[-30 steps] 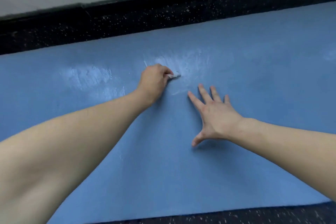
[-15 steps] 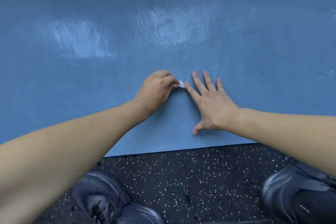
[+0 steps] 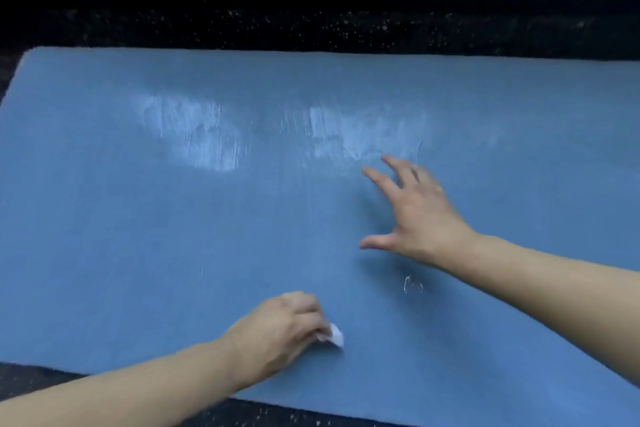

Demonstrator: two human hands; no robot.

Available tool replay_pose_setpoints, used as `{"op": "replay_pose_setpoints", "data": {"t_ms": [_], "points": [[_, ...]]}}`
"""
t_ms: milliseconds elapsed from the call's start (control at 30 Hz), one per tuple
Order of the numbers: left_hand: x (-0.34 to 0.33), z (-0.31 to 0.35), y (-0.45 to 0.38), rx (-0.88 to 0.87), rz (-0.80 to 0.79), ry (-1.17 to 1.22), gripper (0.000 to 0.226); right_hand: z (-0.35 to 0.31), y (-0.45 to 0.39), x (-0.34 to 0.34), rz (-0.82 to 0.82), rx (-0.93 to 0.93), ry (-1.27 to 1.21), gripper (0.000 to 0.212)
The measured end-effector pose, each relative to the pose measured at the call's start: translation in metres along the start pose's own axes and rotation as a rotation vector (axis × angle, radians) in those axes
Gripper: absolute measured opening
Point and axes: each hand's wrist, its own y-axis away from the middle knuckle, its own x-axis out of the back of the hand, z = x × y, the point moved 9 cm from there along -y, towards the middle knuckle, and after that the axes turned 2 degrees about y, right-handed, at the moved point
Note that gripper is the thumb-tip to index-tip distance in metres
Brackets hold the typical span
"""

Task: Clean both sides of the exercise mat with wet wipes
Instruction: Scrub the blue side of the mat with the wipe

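Dark speckled floor (image 3: 346, 28) carries our blue mat (image 3: 138, 236). Our left hand (image 3: 277, 333) squeezes a wet wipe (image 3: 334, 334) near its front edge to scrub; our right hand (image 3: 415, 211) spreads open, steadying.

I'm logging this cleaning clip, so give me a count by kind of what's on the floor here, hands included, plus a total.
Blue exercise mat: 1
White wet wipe, gripped by the left hand: 1
Hands, left hand and right hand: 2
Shiny wet patches, left patch and right patch: 2
Total: 6
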Motion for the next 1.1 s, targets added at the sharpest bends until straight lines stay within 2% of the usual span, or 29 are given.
{"op": "replay_pose_setpoints", "data": {"t_ms": [67,133,233,300,400,467,533,600,667,733,833,967,1033,1100], "points": [[0.076,-0.040,-0.052,0.149,0.275,-0.032,0.013,0.035,-0.060,0.035,-0.049,-0.097,0.052,0.149],[0.155,-0.085,-0.107,0.308,0.480,-0.108,0.007,0.064,-0.104,0.056,-0.133,-0.168,0.112,0.164],[0.250,-0.158,-0.179,0.520,0.659,-0.207,0.011,0.089,-0.133,0.063,-0.203,-0.245,0.136,0.171],[0.281,-0.199,-0.216,0.632,0.713,-0.178,0.015,0.095,-0.140,0.058,-0.203,-0.253,0.135,0.170],[0.269,-0.225,-0.254,0.698,0.723,-0.133,0.019,0.099,-0.145,0.054,-0.187,-0.237,0.159,0.170],[0.253,-0.221,-0.265,0.668,0.740,-0.180,0.020,0.101,-0.148,0.056,-0.175,-0.232,0.199,0.170],[0.232,-0.201,-0.268,0.568,0.667,-0.260,0.019,0.104,-0.151,0.054,-0.173,-0.222,0.225,0.170],[0.191,-0.164,-0.259,0.372,0.528,-0.281,0.017,0.104,-0.152,0.051,-0.176,-0.208,0.225,0.170],[0.134,-0.116,-0.230,0.202,0.389,-0.202,0.018,0.103,-0.151,0.048,-0.171,-0.202,0.219,0.171],[0.097,-0.086,-0.203,0.147,0.311,-0.147,0.017,0.103,-0.153,0.051,-0.193,-0.212,0.209,0.171],[0.109,-0.088,-0.209,0.169,0.300,-0.177,0.016,0.091,-0.139,0.056,-0.211,-0.200,0.156,0.165],[0.158,-0.116,-0.213,0.376,0.516,-0.209,0.013,0.054,-0.045,0.011,-0.242,-0.108,0.081,0.166],[0.145,-0.113,-0.207,0.411,0.477,-0.211,0.013,0.036,0.017,-0.029,-0.273,-0.066,0.129,0.166],[0.116,-0.091,-0.192,0.359,0.421,-0.227,0.011,0.025,0.055,-0.063,-0.304,-0.027,0.215,0.167]]}}
